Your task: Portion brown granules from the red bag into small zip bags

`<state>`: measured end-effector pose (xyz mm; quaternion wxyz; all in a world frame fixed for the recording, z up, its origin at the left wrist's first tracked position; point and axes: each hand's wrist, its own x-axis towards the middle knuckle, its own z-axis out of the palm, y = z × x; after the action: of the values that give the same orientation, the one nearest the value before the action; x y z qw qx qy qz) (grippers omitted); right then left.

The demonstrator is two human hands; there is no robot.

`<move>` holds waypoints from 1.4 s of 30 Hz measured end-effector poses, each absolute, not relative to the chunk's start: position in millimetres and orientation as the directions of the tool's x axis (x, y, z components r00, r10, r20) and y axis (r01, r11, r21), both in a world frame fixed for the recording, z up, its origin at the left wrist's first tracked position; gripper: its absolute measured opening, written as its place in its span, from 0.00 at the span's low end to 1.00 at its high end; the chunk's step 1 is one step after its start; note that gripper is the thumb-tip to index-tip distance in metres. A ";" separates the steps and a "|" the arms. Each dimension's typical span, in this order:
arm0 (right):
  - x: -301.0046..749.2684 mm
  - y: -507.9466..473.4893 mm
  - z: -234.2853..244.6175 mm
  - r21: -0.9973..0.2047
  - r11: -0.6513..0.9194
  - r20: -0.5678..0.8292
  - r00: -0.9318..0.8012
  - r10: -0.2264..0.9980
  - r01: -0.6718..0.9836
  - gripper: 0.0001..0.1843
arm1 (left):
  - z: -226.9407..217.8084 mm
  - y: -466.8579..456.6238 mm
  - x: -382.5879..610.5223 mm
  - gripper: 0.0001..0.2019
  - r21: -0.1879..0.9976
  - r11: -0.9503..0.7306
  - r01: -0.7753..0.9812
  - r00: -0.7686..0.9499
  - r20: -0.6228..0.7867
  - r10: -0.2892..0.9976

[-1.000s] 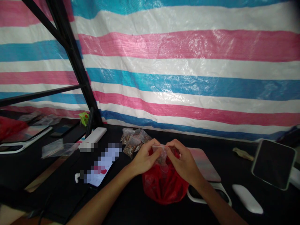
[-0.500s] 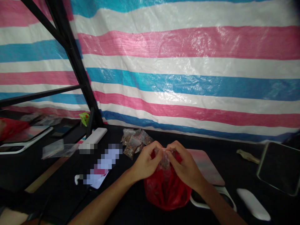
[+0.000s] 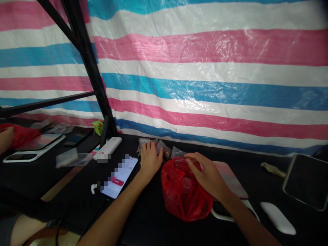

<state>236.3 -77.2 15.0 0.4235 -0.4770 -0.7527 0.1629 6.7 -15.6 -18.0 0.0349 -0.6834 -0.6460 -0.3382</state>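
My left hand [image 3: 150,159] lies palm down over a pile of small clear zip bags [image 3: 165,150] with brown bits inside. Its fingers are spread and cover part of the pile. My right hand [image 3: 206,174] is closed at the far rim of a red plastic bag [image 3: 176,201]. Its thumb and fingertips meet the edge of a clear zip bag [image 3: 177,152] behind the red bag and appear to pinch it; its contents are unclear. Inside the open red bag, a small translucent round cup [image 3: 186,183] shows.
A scale [image 3: 232,182] stands right of the red bag, then a white mouse-like case [image 3: 278,218] and a dark tablet-like panel [image 3: 307,181]. Leftward lie a phone [image 3: 120,177], an earbud [image 3: 93,188] and a white power bank [image 3: 109,147]. Another person's hand [image 3: 5,138] is at far left.
Both hands were together, pinching a small zip bag above the red bag. They have parted: the left went to the pile, the right stayed by the rim. The red bag's mouth shows more.
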 end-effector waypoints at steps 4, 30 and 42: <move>233.1 -84.7 17.8 -0.534 0.541 0.487 -0.286 0.825 0.650 0.12 | -23.6 -14.5 5.4 0.15 0.408 -0.105 0.907 -0.091 0.434 0.896; 227.1 -84.8 23.8 -0.862 0.334 0.304 -0.139 0.942 0.382 0.11 | 14.3 -66.2 36.0 0.09 0.564 -0.736 0.375 0.435 0.594 0.676; 230.6 -84.8 20.0 -0.653 0.486 0.366 -0.319 0.874 0.581 0.10 | 6.3 -58.6 40.7 0.08 0.770 -0.583 0.260 0.391 0.468 0.792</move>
<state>230.6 -84.8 20.0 0.3549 -0.4632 -0.7855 0.2063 40.7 -58.6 6.3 -0.3058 -0.7759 -0.3391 -0.4353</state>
